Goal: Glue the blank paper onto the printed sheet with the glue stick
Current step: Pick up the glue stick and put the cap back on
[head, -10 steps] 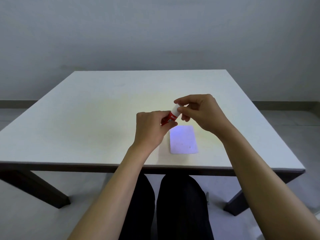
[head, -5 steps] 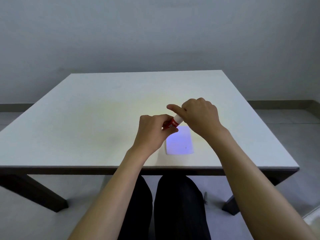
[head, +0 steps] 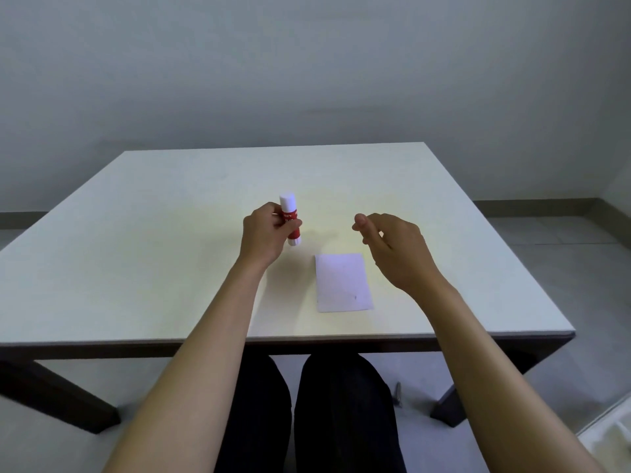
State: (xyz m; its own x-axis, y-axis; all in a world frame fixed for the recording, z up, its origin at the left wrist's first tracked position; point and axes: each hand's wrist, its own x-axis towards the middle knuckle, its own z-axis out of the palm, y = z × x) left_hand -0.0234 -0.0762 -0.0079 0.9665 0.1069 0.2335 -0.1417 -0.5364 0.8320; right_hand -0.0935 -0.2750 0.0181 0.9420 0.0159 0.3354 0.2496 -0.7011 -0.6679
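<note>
The left hand (head: 264,233) has its grip wrapped around a red glue stick (head: 290,219) with a white cap, upright, base touching the smooth white surface (head: 136,254). The right hand (head: 392,247) hovers loosely curled, grasping nothing, beyond a flat rectangular paper (head: 343,282); any print is unreadable.

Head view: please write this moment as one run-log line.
left hand: holds red-and-white glue stick upright, capped | right hand: free above table | white paper sheet: flat on white table
</note>
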